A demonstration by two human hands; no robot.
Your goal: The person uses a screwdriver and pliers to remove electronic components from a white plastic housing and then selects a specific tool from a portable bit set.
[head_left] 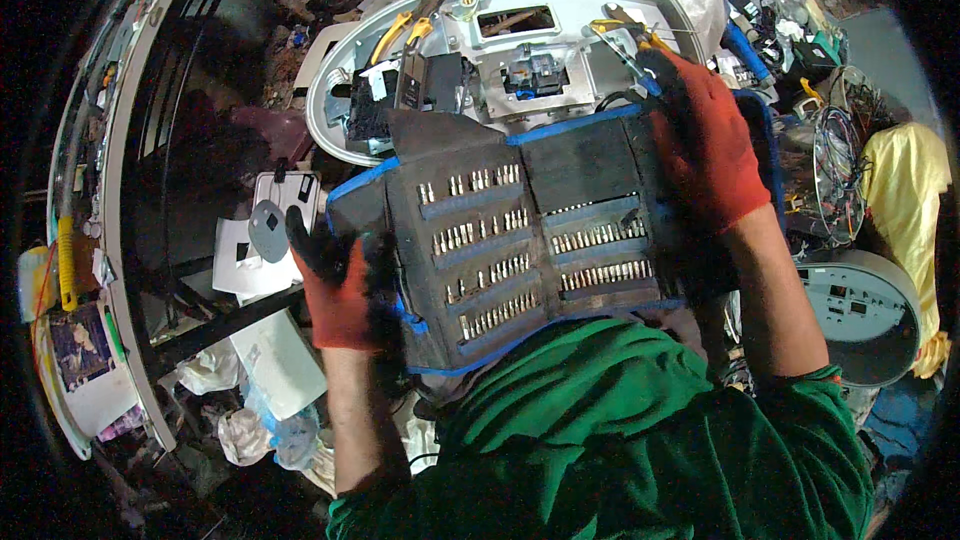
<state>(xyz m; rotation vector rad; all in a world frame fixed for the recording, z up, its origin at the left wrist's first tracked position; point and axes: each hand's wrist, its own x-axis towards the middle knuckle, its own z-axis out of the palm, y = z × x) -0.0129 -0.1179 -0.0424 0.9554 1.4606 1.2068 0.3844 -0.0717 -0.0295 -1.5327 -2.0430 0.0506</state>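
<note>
A black fabric bit case point(480, 210) with blue edging lies unfolded in front of me, its loops holding several rows of small silver screwdriver bits point(600, 237). At its left edge is my left hand point(338, 285), in a red glove with black fingers; the fingers are apart and I see nothing in them. My right hand point(705, 135), gloved alike, is over the case's upper right part. Its fingers are closed round the end of a slim silver and blue tool point(632, 62), whose kind I cannot make out. The fingertips are partly hidden.
Beyond the case sits a light grey oval housing point(335, 60) holding yellow-handled pliers point(392, 37), other tools and a metal mechanism point(535, 75). A black frame point(205, 50) stands at left. Cables point(835, 155), a round grey shell point(862, 315) and yellow cloth point(905, 200) lie at right.
</note>
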